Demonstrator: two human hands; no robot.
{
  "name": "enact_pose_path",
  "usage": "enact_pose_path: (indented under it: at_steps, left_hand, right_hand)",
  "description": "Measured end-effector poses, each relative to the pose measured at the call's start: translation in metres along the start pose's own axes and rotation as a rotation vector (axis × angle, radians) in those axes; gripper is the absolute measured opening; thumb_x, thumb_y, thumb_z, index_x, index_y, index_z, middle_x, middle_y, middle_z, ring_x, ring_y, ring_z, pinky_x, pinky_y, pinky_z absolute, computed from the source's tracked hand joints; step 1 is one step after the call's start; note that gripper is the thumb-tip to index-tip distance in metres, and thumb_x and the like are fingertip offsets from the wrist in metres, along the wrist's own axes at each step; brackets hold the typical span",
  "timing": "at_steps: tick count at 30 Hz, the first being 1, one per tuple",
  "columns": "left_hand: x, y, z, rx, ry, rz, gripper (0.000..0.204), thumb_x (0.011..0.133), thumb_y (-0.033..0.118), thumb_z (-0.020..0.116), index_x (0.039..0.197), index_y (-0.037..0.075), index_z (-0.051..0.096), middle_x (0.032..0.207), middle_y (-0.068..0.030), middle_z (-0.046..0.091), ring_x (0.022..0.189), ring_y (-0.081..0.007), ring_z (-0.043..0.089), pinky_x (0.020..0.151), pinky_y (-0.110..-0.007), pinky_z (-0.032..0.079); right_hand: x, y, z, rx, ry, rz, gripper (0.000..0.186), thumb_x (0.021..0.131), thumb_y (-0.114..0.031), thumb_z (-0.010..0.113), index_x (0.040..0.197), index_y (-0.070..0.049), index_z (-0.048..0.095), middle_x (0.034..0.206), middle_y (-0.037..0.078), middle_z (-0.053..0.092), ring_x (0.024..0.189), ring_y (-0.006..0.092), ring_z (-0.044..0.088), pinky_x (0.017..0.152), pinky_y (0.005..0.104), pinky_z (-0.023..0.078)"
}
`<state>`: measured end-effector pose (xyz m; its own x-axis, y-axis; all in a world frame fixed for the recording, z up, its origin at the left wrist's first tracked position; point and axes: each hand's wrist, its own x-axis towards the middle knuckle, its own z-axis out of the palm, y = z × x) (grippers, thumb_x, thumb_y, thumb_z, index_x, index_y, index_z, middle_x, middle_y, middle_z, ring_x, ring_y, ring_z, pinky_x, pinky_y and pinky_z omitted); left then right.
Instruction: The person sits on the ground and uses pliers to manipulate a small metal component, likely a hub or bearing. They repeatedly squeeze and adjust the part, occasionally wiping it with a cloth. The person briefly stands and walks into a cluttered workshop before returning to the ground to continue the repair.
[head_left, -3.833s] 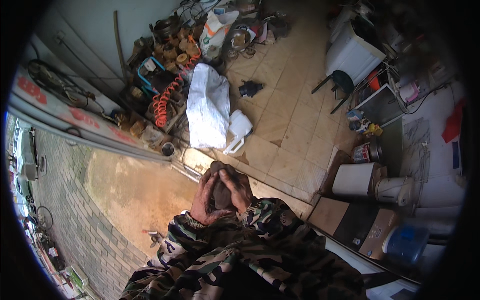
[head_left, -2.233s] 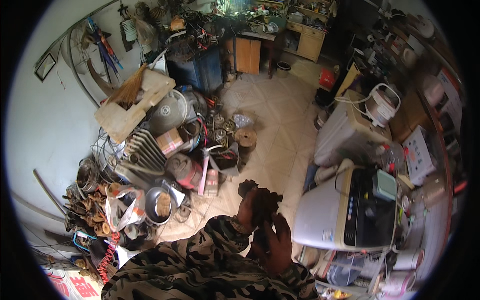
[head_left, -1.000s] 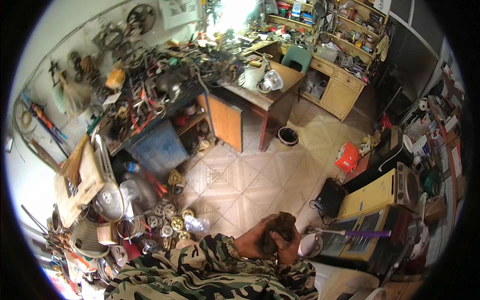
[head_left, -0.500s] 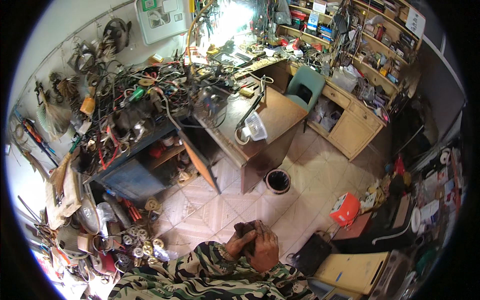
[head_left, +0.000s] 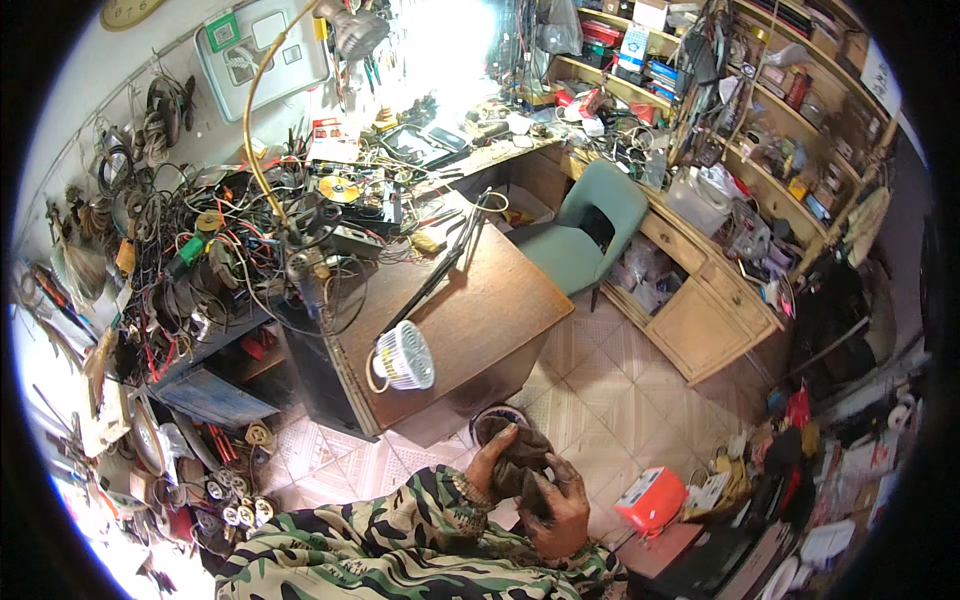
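A crumpled dark brown rag (head_left: 522, 458) is held in front of my body, just above the floor's near part in the picture. My left hand (head_left: 490, 466) grips its left side, thumb lying over the fabric. My right hand (head_left: 562, 512) is closed on the lower right part, with a fold of cloth between thumb and fingers. Both sleeves are camouflage-patterned. Beyond the rag, a waste bin (head_left: 487, 422) is partly hidden by it and by the desk.
Ahead stands a brown desk (head_left: 470, 325) with a white basket-like lamp (head_left: 405, 357) on its near edge. A green chair (head_left: 590, 230) is behind it. Cables and tools crowd the left bench (head_left: 190, 290). An orange-red box (head_left: 652, 500) sits to the right, near cluttered shelves.
My view has moved closer to the desk and chair. The hands, pressed together before, are now a little apart, and more of the rag shows between them.
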<state>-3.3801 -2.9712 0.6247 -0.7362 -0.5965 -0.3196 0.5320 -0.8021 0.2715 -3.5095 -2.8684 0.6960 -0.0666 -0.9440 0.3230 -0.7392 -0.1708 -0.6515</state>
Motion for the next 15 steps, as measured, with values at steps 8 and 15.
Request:
enact_pose_path:
  at_steps: [8,15]
  left_hand:
    - [0.163,-0.033,0.084,-0.407,-0.247,-0.308,0.050,0.100,0.050,0.051,0.123,0.007,0.062,0.112,-0.0156,0.067,0.106,-0.0223,0.065,0.085,-0.037,0.058]
    - [0.246,0.002,0.120,0.263,0.178,0.214,0.047,0.101,0.049,0.044,0.120,0.009,0.061,0.090,-0.0118,0.068,0.071,-0.0227,0.067,0.051,-0.032,0.054]
  right_hand:
    - [0.131,0.153,-0.114,1.603,-0.602,0.334,0.071,0.092,-0.017,0.064,0.153,-0.004,0.030,0.138,0.028,0.051,0.117,0.0377,0.061,0.098,0.0455,0.051]
    - [0.240,0.261,-0.116,1.791,-0.971,0.567,0.066,0.099,-0.014,0.056,0.157,-0.018,0.024,0.146,0.020,0.046,0.126,0.0330,0.054,0.089,0.0418,0.056]
